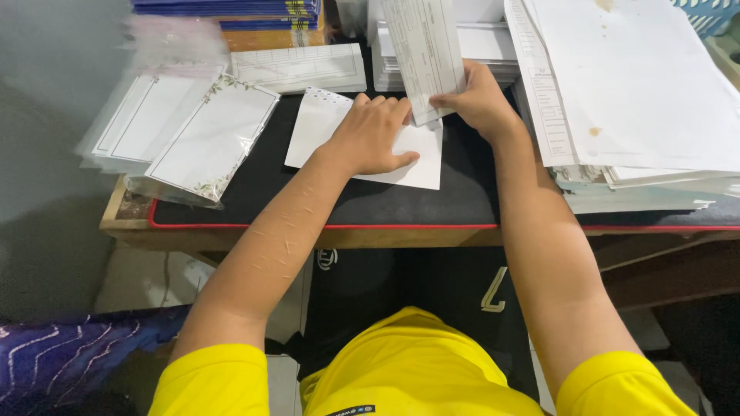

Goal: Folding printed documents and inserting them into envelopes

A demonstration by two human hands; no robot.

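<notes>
A white envelope (pixel 420 158) lies flat on a black desk mat (pixel 370 196). My left hand (pixel 374 135) presses down on it with the fingers curled at its top edge. Pinched in my right hand (pixel 478 100) is the lower end of a folded printed form (pixel 424 54), which stands upright with its bottom edge at the envelope's opening. Whether the form's end is inside the envelope I cannot tell, since the left hand hides that spot.
Clear-wrapped sheets with floral borders (pixel 208 139) lie at the left. More printed forms (pixel 301 68) and blue-edged books (pixel 231 9) sit at the back. A big stack of white papers (pixel 640 85) fills the right. The mat's red front edge (pixel 324 226) runs along the wooden desk.
</notes>
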